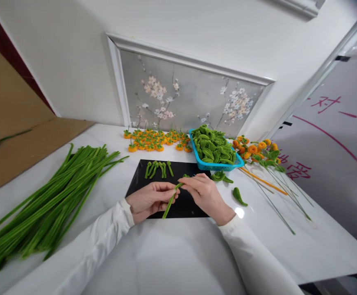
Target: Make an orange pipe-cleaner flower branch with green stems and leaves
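Over a black mat (135, 182), my left hand (153, 198) pinches a short green pipe cleaner (169, 207) between thumb and fingers. Its lower end sticks out below the fingers. My right hand (203, 194) is closed at the upper end of the same pipe cleaner, its fingertips next to the left thumb. Exactly how the right fingers grip that end is partly hidden. Several short green pieces with bent tops (159, 169) lie in a row on the mat behind my hands.
Long green pipe cleaners (70, 192) are heaped at left. Orange flower pieces with green tops (150, 139) stand at the back. A blue basket (215, 166) holds green fuzzy leaves (212, 145); a loose leaf (239, 196) lies nearby. Orange flowers on stems (255, 149) rest at right.
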`<action>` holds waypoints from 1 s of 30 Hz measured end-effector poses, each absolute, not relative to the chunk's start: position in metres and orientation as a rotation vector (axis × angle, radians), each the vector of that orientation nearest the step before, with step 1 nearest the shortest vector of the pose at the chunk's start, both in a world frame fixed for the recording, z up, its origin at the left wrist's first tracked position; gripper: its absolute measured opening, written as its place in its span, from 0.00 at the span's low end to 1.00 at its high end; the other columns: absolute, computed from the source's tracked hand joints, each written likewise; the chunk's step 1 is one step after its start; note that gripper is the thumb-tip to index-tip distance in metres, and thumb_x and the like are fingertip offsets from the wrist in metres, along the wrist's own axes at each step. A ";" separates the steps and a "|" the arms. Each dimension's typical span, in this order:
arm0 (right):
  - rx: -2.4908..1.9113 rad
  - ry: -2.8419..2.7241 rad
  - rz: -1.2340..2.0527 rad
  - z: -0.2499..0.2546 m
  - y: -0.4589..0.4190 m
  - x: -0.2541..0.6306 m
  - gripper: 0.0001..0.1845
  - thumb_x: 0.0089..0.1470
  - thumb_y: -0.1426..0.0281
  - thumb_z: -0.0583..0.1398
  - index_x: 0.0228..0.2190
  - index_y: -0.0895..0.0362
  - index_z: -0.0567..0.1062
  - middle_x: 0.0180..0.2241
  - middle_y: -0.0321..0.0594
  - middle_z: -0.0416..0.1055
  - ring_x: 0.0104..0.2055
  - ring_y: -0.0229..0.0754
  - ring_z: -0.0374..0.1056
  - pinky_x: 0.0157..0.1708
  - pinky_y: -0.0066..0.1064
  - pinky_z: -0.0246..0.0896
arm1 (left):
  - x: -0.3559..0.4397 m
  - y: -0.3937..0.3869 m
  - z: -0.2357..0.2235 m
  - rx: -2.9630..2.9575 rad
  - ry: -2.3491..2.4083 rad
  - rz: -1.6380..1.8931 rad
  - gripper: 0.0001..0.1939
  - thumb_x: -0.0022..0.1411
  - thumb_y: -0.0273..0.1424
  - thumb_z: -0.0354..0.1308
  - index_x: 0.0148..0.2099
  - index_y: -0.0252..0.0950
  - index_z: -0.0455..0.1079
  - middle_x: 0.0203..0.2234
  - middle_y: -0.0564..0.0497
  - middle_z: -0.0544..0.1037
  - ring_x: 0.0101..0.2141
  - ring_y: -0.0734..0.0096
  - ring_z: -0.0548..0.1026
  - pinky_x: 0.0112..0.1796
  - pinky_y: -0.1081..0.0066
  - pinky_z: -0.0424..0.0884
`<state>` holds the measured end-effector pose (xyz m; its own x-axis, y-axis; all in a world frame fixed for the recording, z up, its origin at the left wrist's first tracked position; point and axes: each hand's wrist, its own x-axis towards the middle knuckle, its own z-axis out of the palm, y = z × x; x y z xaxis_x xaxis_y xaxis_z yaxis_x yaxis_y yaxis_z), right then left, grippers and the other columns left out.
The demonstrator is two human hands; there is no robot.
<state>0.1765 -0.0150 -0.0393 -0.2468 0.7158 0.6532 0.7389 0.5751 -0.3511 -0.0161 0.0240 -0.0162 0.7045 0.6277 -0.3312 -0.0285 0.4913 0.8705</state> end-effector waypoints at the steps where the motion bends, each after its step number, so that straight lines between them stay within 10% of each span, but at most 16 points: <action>1: -1.179 -1.983 -0.029 -0.041 -0.015 0.176 0.11 0.61 0.69 0.54 0.40 0.54 0.76 0.36 0.39 0.78 0.34 0.38 0.72 0.42 0.31 0.59 | -0.016 0.024 -0.016 0.975 0.698 0.449 0.06 0.52 0.29 0.65 0.33 0.32 0.76 0.27 0.52 0.73 0.27 0.81 0.68 0.26 0.81 0.63; 20: -1.179 -1.644 1.063 -0.020 -0.031 0.159 0.19 0.57 0.60 0.54 0.25 0.60 0.75 0.23 0.38 0.73 0.24 0.37 0.69 0.27 0.26 0.63 | -0.016 0.026 -0.017 0.932 0.657 0.489 0.07 0.52 0.30 0.66 0.32 0.31 0.75 0.25 0.50 0.76 0.24 0.80 0.71 0.26 0.81 0.66; 30: -1.177 -1.534 1.019 -0.030 -0.027 0.152 0.18 0.52 0.59 0.58 0.20 0.59 0.70 0.18 0.30 0.54 0.21 0.32 0.47 0.20 0.25 0.44 | -0.009 0.020 -0.023 0.818 0.681 0.594 0.08 0.46 0.29 0.69 0.29 0.33 0.74 0.20 0.56 0.72 0.20 0.83 0.67 0.23 0.81 0.65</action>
